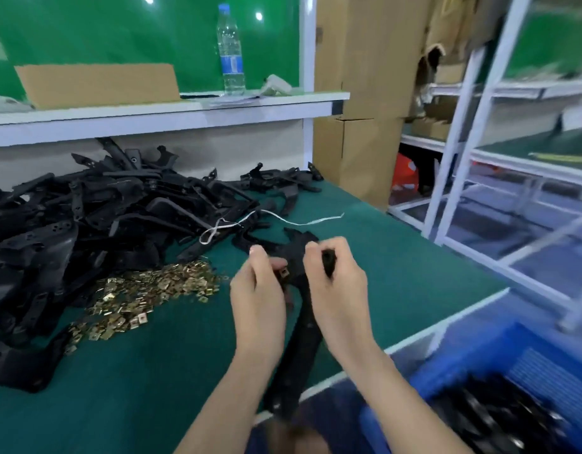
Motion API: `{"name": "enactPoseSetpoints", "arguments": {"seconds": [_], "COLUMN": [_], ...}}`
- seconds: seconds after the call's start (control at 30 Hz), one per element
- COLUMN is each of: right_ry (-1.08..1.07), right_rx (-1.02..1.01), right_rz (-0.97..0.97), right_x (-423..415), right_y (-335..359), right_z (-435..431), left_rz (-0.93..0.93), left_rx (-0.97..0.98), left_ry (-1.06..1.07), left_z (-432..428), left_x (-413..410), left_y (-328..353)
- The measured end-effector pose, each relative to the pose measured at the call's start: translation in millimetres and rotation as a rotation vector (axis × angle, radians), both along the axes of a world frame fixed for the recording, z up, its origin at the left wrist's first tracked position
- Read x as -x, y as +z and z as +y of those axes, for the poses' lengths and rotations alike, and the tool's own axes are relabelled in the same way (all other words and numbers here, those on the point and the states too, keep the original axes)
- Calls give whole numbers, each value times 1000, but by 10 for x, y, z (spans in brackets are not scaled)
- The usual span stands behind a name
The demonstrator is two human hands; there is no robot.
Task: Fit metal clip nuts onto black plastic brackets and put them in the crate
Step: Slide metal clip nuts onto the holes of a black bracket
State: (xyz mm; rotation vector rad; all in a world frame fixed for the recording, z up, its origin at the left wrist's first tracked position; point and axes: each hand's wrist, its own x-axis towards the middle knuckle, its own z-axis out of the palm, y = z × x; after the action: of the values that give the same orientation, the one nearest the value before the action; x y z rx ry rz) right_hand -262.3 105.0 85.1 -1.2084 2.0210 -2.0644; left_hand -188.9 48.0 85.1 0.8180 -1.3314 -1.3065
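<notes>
Green mat (152, 371): left hand (258, 299), right hand (337, 290) grip one bracket (302, 332), one clip nut (284, 272).

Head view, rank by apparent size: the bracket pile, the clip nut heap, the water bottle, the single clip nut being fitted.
1. bracket pile
2. clip nut heap
3. water bottle, which stands farther off, so its true rank is unsure
4. single clip nut
</notes>
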Motion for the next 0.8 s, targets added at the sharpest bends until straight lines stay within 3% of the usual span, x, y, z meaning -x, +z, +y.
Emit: {"name": "enactPoseSetpoints", "arguments": {"seconds": [0.13, 0.33, 0.43, 0.53, 0.6, 0.8], "right_ry": [-242, -417, -560, -659, -641, -370], "right_rx": [-4, -176, -385, -679, -726, -504], "right_rz": [32, -12, -31, 8, 54, 118], "right_x": [419, 905, 1116, 1275, 1298, 1058], "right_y": [71, -191, -377, -528, -561, -463], "right_z": [771, 2007, 2538, 2839, 2846, 2081], "left_rz": [-24, -139, -257, -499, -526, -402], "left_rx": [10, -7, 14, 228, 217, 56], "left_ry": [-151, -392, -695, -905, -900, -763], "left_z": [646, 1706, 2092, 2235, 2171, 1617], "left_x": [623, 1211, 1368, 1438, 1443, 1308], "left_y": [76, -198, -456, -714, -796, -627]}}
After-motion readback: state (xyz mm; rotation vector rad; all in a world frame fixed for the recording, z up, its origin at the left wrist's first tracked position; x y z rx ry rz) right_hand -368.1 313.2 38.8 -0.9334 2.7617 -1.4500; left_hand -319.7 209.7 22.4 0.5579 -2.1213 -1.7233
